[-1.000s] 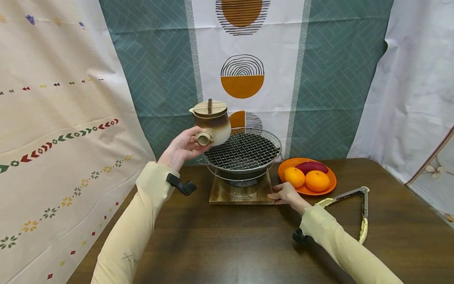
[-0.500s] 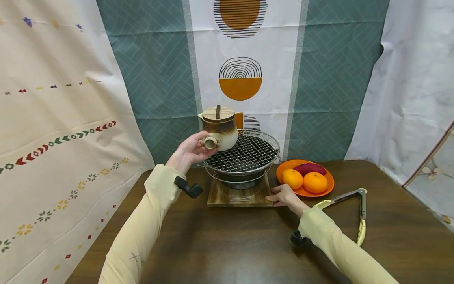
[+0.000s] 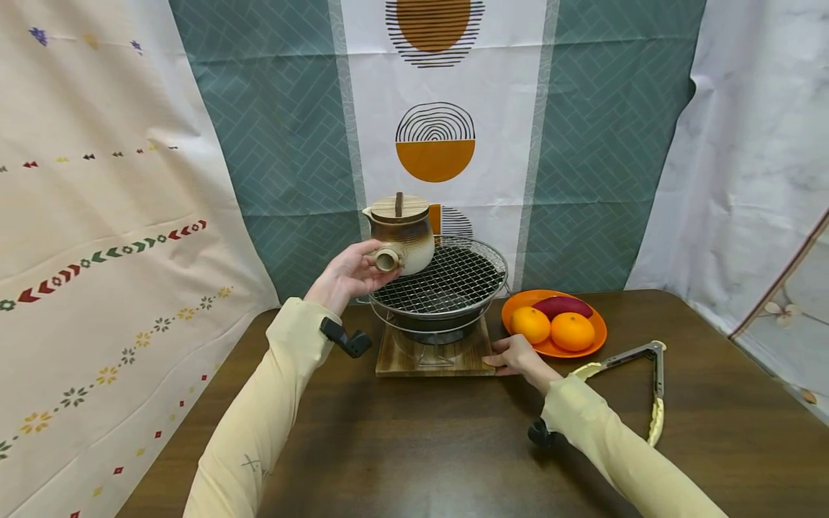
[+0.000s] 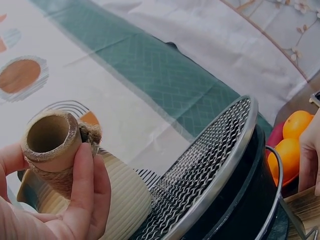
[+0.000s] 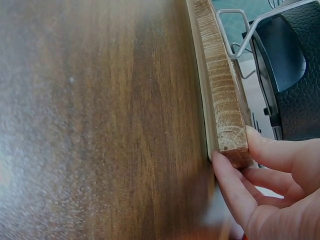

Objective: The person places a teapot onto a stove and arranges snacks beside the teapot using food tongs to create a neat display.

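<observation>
My left hand [image 3: 346, 275] grips the hollow side handle [image 4: 57, 162] of a brown and cream clay pot [image 3: 417, 248]. The handle is wrapped in twine, and a flat wooden lid [image 3: 414, 208] covers the pot. It is upright over the left part of a round wire-mesh grill [image 3: 453, 277]; I cannot tell whether its base touches the mesh. Under the black grill is a square wooden board [image 3: 393, 358]. My right hand [image 3: 520, 357] pinches that board's front right corner, thumb on top and fingers at its lower edge, as the right wrist view shows.
An orange plate [image 3: 555, 352] with two oranges and a dark red sweet potato-shaped item [image 3: 562, 306] stands right of the grill. Metal tongs [image 3: 657, 381] with pale yellow ends lie open near my right forearm. Patterned cloths hang behind and at both sides of the brown table [image 3: 414, 446].
My left hand moved the pot right and slightly down over the grill, then kept it nearly still. The right hand stays at the board's corner. The view shifted slightly.
</observation>
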A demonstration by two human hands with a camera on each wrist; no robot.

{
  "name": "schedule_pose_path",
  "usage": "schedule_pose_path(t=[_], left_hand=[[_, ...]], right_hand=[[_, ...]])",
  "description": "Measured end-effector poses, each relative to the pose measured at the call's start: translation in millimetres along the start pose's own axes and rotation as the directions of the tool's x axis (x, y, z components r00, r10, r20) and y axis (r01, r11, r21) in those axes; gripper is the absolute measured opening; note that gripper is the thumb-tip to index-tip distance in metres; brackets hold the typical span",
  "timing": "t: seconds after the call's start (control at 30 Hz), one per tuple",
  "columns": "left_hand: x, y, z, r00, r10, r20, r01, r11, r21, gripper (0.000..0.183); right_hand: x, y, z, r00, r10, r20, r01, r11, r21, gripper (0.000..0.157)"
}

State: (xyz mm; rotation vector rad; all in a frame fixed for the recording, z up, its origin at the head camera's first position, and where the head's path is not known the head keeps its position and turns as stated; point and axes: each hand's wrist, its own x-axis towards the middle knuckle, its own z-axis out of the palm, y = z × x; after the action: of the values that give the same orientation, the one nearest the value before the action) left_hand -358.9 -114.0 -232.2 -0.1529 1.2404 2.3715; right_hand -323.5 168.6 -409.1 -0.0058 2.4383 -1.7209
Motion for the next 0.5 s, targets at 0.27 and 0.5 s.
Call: schedule_pose_path(t=[0.27,0.5], left_hand=[[3.9,0.8,-0.9,1.000,-0.013,0.000,0.013,1.000,-0.012,0.035],[6.1,0.2,-0.2,1.000,-0.017,0.008,0.017,1.000,-0.006,0.033]], right_hand=[[1.5,-1.6,-0.4,1.000,0.025,-0.006,-0.025,1.000,-0.004,0.041],[2.4,-1.2,-1.0,0.999,0.048,-0.014,-0.048,0.999,0.006,0.042]])
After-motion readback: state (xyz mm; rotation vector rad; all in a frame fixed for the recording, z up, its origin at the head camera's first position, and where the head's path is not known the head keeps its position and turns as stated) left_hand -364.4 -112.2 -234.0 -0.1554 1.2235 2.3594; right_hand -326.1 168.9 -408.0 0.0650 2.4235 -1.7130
